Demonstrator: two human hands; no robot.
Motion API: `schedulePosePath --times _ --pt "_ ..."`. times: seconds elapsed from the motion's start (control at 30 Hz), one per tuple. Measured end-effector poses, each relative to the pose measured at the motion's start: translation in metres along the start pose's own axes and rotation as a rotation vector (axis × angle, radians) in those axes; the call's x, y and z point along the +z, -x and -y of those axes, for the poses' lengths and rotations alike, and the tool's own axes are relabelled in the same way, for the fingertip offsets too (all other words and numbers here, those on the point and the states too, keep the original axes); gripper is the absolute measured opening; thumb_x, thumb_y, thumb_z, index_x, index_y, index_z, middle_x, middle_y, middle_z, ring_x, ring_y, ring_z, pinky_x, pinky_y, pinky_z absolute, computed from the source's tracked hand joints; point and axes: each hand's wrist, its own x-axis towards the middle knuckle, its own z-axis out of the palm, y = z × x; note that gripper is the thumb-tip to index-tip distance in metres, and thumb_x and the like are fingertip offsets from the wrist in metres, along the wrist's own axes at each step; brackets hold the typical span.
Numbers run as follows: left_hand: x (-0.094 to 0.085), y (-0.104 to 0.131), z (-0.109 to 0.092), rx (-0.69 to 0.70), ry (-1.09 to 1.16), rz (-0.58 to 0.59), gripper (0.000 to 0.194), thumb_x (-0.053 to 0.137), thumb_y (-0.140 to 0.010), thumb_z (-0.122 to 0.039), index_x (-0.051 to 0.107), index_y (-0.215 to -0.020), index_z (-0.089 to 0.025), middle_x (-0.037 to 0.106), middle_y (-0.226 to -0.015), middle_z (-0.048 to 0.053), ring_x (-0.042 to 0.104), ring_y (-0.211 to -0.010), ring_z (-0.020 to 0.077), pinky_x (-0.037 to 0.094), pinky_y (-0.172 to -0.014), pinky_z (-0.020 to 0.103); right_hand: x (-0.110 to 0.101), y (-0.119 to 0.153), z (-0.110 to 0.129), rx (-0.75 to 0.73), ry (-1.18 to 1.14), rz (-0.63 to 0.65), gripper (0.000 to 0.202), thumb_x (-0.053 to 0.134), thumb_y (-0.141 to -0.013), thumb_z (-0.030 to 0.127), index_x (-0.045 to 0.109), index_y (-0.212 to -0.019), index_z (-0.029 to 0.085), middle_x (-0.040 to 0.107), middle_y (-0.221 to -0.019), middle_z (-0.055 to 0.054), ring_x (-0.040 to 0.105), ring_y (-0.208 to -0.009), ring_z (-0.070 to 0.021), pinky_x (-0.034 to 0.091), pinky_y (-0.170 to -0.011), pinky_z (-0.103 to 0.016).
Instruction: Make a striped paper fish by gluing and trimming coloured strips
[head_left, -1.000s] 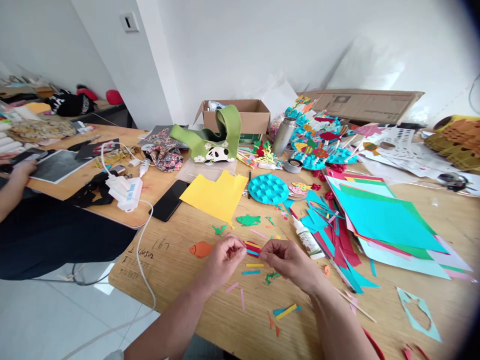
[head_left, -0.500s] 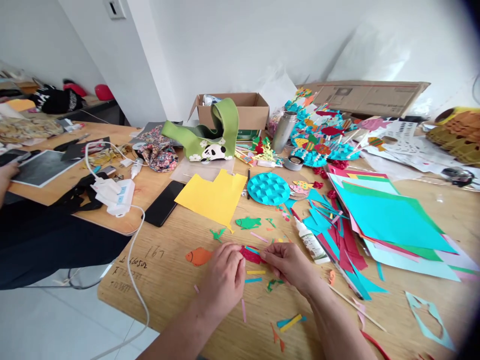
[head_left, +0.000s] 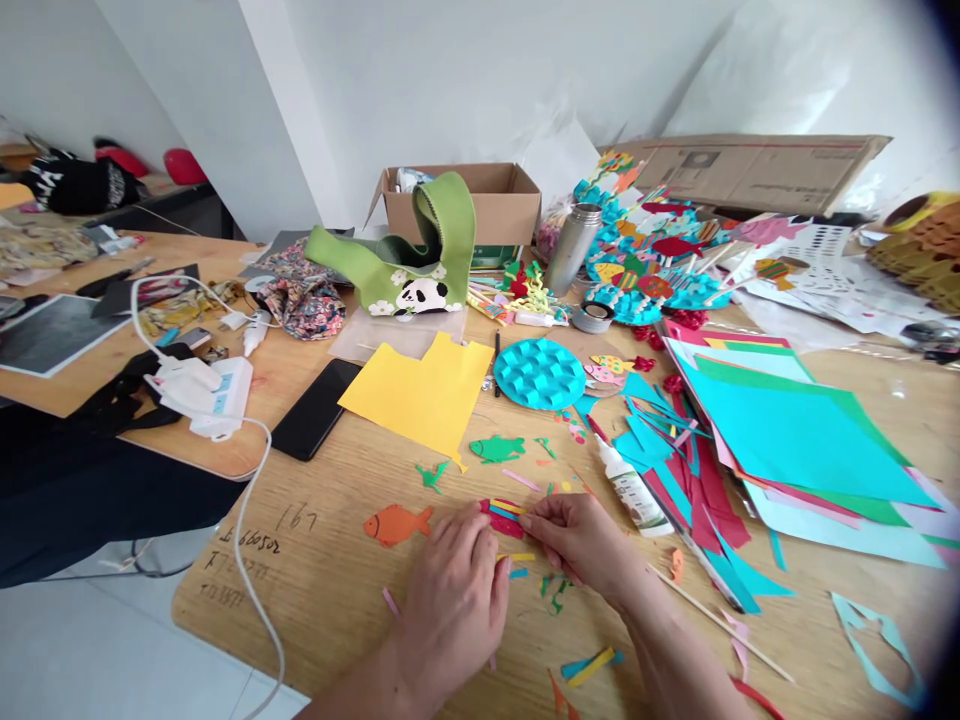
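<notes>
A red paper fish (head_left: 511, 528), partly hidden by my fingers, lies on the wooden table with thin blue and yellow strips across it. My left hand (head_left: 459, 585) bends over its left end, fingers close together and tips on the paper. At its right end my right hand (head_left: 568, 535) pinches the end of a yellow paper strip (head_left: 508, 507) between thumb and finger. An orange paper fish (head_left: 396, 524) is left of my left hand, and a green paper fish (head_left: 496, 449) lies beyond both hands. Blue and yellow strips (head_left: 592, 667) lie nearer me.
A glue bottle (head_left: 634, 490) lies right of my right hand, near coloured paper sheets (head_left: 802, 430) and a wooden stick (head_left: 724, 625). Farther back are yellow paper (head_left: 420, 390), a turquoise woven disc (head_left: 538, 374) and a phone (head_left: 316, 410). A white cable (head_left: 251, 570) hangs over the left edge.
A yellow strip now shows on the red fish above the blue one. My left hand has shifted slightly towards me. The camera view has turned a little, moving the left-side things leftward.
</notes>
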Motion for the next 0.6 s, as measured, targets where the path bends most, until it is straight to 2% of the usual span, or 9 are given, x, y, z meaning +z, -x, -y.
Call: schedulePosePath --times 0.33,0.6 --pt "0.0001 0.0022 -0.0036 0.088 -0.076 0.016 0.025 0.047 -0.089 -0.021 0.059 -0.109 -0.011 0.064 -0.117 0.014 0.054 -0.118 0.0307 0.050 -0.094 0.045 0.0006 -0.0022 -0.0011 0.015 0.011 -0.010 0.030 0.061 -0.075 0.044 0.052 -0.060 0.019 0.046 -0.037 0.008 0.034 -0.027 -0.0053 0.021 -0.030 -0.019" --pt "0.0010 0.0034 -0.0044 0.081 -0.105 0.028 0.026 0.045 -0.090 -0.024 0.061 -0.107 -0.013 0.062 -0.123 0.012 0.052 -0.120 0.0312 0.050 -0.091 0.046 0.0001 -0.0021 -0.0014 0.015 0.013 -0.017 0.032 0.063 -0.074 0.046 0.053 -0.058 0.019 0.046 -0.037 0.008 0.033 -0.028 -0.0046 0.020 -0.030 -0.019"
